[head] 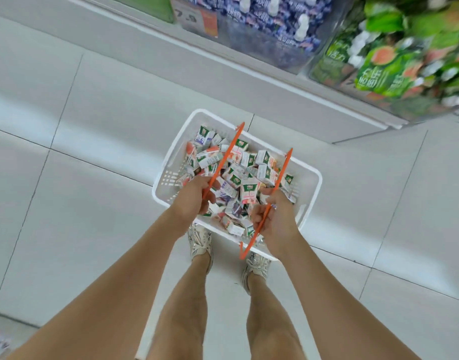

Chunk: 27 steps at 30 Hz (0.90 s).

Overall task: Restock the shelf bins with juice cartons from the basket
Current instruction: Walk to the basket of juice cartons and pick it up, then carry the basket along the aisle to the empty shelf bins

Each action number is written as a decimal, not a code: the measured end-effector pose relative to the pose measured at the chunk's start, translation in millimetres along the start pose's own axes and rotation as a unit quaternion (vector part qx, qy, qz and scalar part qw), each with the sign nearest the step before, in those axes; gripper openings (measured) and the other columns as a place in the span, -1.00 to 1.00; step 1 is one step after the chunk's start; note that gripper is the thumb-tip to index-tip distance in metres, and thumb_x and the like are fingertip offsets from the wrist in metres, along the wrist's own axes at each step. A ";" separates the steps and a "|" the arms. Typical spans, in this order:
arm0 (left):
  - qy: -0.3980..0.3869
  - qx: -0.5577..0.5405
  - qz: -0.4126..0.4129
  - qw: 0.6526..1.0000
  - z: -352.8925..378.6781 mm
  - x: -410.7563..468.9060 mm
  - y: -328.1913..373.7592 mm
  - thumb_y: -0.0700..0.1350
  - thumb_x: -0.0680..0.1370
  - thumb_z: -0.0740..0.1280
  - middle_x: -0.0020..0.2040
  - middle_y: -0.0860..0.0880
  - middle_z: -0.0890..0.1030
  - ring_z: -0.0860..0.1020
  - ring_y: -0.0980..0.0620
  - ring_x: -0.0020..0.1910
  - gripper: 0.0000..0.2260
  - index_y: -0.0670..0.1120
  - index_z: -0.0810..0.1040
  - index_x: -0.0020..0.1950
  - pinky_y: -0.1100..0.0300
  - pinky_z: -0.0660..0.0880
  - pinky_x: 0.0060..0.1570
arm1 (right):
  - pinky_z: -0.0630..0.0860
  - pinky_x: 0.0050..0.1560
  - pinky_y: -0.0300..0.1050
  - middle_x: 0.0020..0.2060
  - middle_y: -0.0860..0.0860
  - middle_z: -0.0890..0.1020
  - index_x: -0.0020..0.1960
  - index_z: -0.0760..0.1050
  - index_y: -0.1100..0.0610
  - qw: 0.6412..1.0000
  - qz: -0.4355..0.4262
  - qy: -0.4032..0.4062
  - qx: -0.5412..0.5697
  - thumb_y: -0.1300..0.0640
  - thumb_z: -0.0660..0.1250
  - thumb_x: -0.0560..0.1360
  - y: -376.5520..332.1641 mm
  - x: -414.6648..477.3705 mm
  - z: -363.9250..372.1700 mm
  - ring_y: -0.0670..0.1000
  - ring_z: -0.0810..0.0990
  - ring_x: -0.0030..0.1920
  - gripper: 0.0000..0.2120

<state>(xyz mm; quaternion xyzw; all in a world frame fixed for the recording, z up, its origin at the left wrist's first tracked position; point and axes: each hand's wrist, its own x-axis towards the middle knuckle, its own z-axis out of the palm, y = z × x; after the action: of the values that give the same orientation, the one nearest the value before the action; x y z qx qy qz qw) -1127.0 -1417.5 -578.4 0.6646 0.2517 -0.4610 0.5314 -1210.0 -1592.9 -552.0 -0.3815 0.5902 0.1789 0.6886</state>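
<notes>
Bare forearms (134, 268) reach down from the bottom of the frame to a white basket (315, 178) at centre, heaped with loose juice cartons (249, 189). Left hand (193, 197) curls its fingers round one orange handle (228, 152); right hand (273, 219) grips the second handle (282, 171). Shelf bins (394, 66) sit at upper right. With the handles held apart, an uneven pull could tilt the basket and spill cartons onto the tiles (93, 126).
</notes>
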 end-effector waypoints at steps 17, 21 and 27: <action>0.105 -0.359 0.039 0.927 -231.3 -316.6 75.9 0.15 0.68 0.10 -0.18 -0.08 0.65 0.44 0.05 -0.37 -0.53 -0.14 0.67 0.15 0.12 0.30 -0.30 | 0.37 -0.35 -0.15 -0.24 0.17 0.61 0.15 0.49 0.12 0.951 -0.051 -0.138 -0.272 0.08 0.18 0.48 -53.8 -316.2 231.9 0.04 0.47 -0.38 -0.71; 0.139 -0.377 0.091 0.911 -310.7 -346.0 107.4 0.14 0.69 0.11 -0.25 -0.03 0.60 0.39 0.06 -0.38 -0.52 -0.17 0.67 0.20 0.15 0.30 -0.33 | 0.37 -0.32 -0.13 -0.15 0.20 0.62 0.15 0.47 0.08 0.939 -0.058 -0.176 -0.288 0.05 0.20 0.48 -59.6 -359.9 323.9 0.07 0.51 -0.37 -0.72; 0.191 -0.360 0.122 0.905 -452.6 -354.9 175.6 0.05 0.69 0.08 -0.32 0.01 0.48 0.35 0.07 -0.41 -0.61 -0.11 0.66 0.06 0.14 0.25 -0.33 | 0.37 -0.27 -0.09 -0.25 0.14 0.64 0.14 0.51 0.10 0.926 -0.062 -0.216 -0.303 0.03 0.24 0.45 -72.2 -379.4 482.6 0.10 0.49 -0.33 -0.69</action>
<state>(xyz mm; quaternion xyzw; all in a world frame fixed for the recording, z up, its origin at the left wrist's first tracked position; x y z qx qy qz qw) -985.0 -991.8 -178.1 0.5290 0.4140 -0.1352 0.7284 -924.1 -1206.7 -163.3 -0.5599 0.3201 0.3841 0.6607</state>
